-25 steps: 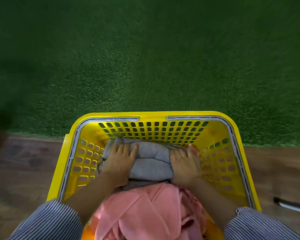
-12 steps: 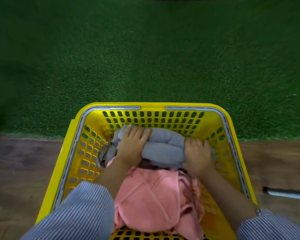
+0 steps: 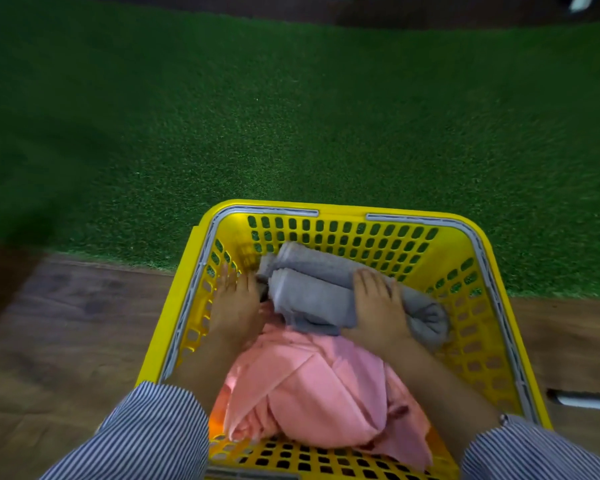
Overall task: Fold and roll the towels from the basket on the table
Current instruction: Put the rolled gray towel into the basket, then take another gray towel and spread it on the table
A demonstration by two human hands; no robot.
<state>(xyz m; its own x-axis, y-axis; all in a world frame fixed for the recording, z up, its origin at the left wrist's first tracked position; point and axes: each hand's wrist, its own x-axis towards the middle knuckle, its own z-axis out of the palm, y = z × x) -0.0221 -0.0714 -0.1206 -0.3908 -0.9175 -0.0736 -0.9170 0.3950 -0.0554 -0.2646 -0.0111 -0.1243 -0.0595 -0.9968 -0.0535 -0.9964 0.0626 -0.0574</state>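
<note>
A yellow perforated basket (image 3: pixel 482 244) stands in front of me on the wooden surface. At its far end lies a rolled grey towel (image 3: pixel 312 289), slanting from upper left to lower right. A crumpled pink towel (image 3: pixel 319 386) fills the near half. My right hand (image 3: pixel 378 306) rests flat on the right part of the grey roll, fingers laid over it. My left hand (image 3: pixel 236 299) is off the roll, beside its left end and close to the basket's left wall, with fingers straight and holding nothing. Both forearms reach down into the basket.
A green artificial-grass mat (image 3: pixel 291 126) covers the surface beyond the basket. Brown wood (image 3: pixel 70 323) shows left and right of the basket. A pale rod-like object (image 3: pixel 586 400) lies on the wood at the right edge. My striped sleeves fill the bottom corners.
My left hand has come off the grey roll and moved left toward the basket wall. The right hand has stayed on the roll, which now lies slanted. The view has shifted so the basket sits further right.
</note>
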